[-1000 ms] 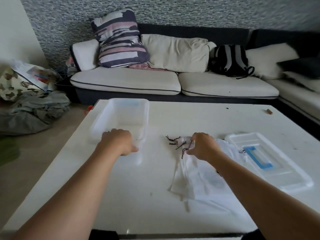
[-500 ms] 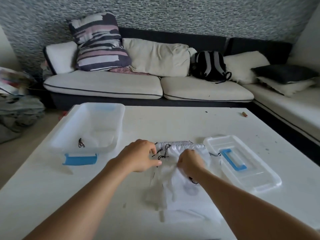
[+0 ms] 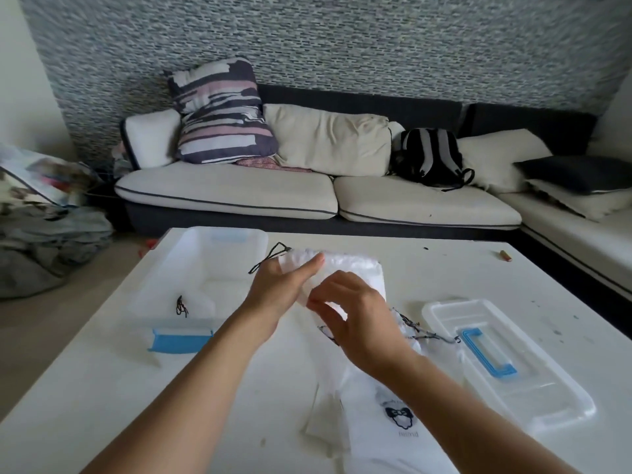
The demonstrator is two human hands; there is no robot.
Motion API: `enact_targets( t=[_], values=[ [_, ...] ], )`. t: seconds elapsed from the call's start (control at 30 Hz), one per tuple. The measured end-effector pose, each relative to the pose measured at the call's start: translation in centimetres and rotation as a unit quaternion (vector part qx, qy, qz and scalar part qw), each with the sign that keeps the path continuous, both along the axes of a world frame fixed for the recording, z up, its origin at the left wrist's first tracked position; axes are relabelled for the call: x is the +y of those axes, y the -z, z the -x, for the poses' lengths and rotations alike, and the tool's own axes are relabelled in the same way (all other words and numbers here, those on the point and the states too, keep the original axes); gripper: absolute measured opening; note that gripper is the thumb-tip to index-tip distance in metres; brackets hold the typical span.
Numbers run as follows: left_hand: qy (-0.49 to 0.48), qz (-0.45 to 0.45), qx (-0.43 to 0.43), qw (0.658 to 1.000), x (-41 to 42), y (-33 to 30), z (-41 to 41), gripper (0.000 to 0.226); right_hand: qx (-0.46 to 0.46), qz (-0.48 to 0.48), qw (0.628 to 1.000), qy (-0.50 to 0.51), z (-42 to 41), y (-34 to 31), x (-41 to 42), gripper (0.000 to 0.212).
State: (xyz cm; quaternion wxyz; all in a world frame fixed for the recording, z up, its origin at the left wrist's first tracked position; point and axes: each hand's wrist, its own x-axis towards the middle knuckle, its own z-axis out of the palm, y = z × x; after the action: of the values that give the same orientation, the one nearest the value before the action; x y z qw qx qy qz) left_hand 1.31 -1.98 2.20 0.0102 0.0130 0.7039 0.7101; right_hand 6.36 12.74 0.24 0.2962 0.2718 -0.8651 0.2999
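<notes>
Our left hand [image 3: 277, 289] and right hand [image 3: 359, 313] both pinch one white pouch [image 3: 355, 268]. The bin [image 3: 205, 261] at ten o'clock holds little, and spare pouches [image 3: 376, 439] lie unpacked at six.

We see a white drawstring bag [image 3: 352, 268] with a black cord [image 3: 270, 258] on a white table [image 3: 102, 388]. The clear box [image 3: 164, 278] has a blue latch [image 3: 179, 341], and the clear lid [image 3: 533, 395] has a blue handle [image 3: 492, 357]. The cushion [image 3: 222, 111] is striped navy, pink and white, and the backpack [image 3: 431, 152] is striped black and grey.
</notes>
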Motion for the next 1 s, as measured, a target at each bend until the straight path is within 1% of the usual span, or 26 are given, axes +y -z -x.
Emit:
enact_targets(
  t=[0.03, 0.07, 0.1, 0.13, 0.17, 0.2, 0.23, 0.27, 0.3, 0.33, 0.37, 0.4, 0.47, 0.5, 0.57, 0.63, 0.73, 0.77, 0.8, 0.87, 1.0],
  values=[
    [-0.008, -0.027, 0.017, 0.999, -0.4, -0.1, 0.0, 0.037, 0.0, 0.013, 1.0, 0.001, 0.0, 0.0, -0.2, 0.004],
    [-0.018, -0.04, 0.03, 0.999, -0.7, -0.2, 0.1, 0.034, -0.009, 0.064, 0.998, 0.016, -0.1, -0.1, -0.5, 0.007],
    [-0.032, -0.045, 0.04, 0.998, -1.1, -0.2, 0.1, 0.031, -0.024, 0.146, 0.988, 0.053, 0.1, -0.1, -0.5, 0.009],
    [-0.042, -0.053, 0.048, 0.997, -1.5, -0.2, 0.1, 0.027, -0.038, 0.237, 0.965, 0.109, 0.3, -0.4, -0.5, 0.01],
    [-0.046, -0.064, 0.051, 0.996, -1.8, -0.4, -0.1, 0.023, -0.063, 0.311, 0.932, 0.175, 0.5, -0.8, -0.2, 0.013],
    [-0.048, -0.071, 0.053, 0.995, -2.2, -0.5, -0.1, 0.02, -0.13, 0.368, 0.895, 0.214, 1.0, -1.4, 0.2, 0.02],
    [-0.048, -0.074, 0.058, 0.994, -2.5, -0.8, -0.3, 0.018, -0.234, 0.421, 0.849, 0.215, 1.4, -2.1, 0.8, 0.028],
    [-0.045, -0.079, 0.069, 0.993, -2.8, -1.0, -0.5, 0.016, -0.344, 0.479, 0.791, 0.164, 1.8, -2.9, 1.3, 0.035],
    [-0.044, -0.087, 0.082, 0.992, -3.0, -1.1, -0.6, 0.014, -0.435, 0.527, 0.725, 0.085, 1.9, -3.6, 1.6, 0.042],
    [-0.041, -0.095, 0.095, 0.99, -3.3, -1.4, -0.8, 0.014, -0.486, 0.553, 0.677, 0.023, 1.8, -4.4, 1.7, 0.047],
    [-0.035, -0.103, 0.106, 0.988, -3.4, -1.6, -0.9, 0.018, -0.502, 0.558, 0.661, -0.014, 1.7, -4.7, 1.7, 0.049],
    [-0.029, -0.112, 0.112, 0.987, -3.4, -1.6, -0.9, 0.022, -0.495, 0.548, 0.674, -0.022, 1.6, -4.8, 1.6, 0.047],
    [-0.026, -0.11, 0.124, 0.986, -3.5, -1.5, -0.8, 0.027, -0.452, 0.516, 0.727, 0.008, 1.5, -4.8, 1.4, 0.04],
    [-0.029, -0.101, 0.13, 0.986, -3.4, -1.5, -0.8, 0.028, -0.429, 0.509, 0.746, 0.016, 1.3, -4.7, 1.4, 0.038],
    [-0.041, -0.08, 0.142, 0.986, -3.3, -1.6, -0.9, 0.026, -0.383, 0.514, 0.768, 0.018, 1.4, -4.5, 1.8, 0.034],
    [-0.052, -0.075, 0.136, 0.987, -3.6, -1.4, -0.9, 0.023, -0.344, 0.51, 0.788, 0.036, 1.9, -4.4, 2.2, 0.031],
    [-0.071, -0.066, 0.122, 0.988, -3.9, -1.2, -1.1, 0.006, -0.323, 0.53, 0.783, 0.042, 2.6, -4.2, 2.4, 0.031],
    [-0.082, -0.07, 0.116, 0.987, -3.8, -1.5, -1.3, 0.013, -0.322, 0.539, 0.777, 0.044, 2.8, -4.1, 2.3, 0.032],
    [-0.092, -0.077, 0.106, 0.987, -3.6, -1.7, -1.5, 0.024, -0.323, 0.547, 0.771, 0.047, 2.9, -3.9, 2.1, 0.033],
    [-0.121, -0.088, 0.068, 0.986, -3.5, -1.9, -1.4, 0.041, -0.332, 0.568, 0.752, 0.048, 3.1, -3.7, 1.8, 0.035],
    [-0.157, -0.11, -0.028, 0.981, -4.2, -1.6, 0.2, 0.051, -0.352, 0.605, 0.713, 0.038, 3.3, -4.0, 1.5, 0.043]
  ],
)
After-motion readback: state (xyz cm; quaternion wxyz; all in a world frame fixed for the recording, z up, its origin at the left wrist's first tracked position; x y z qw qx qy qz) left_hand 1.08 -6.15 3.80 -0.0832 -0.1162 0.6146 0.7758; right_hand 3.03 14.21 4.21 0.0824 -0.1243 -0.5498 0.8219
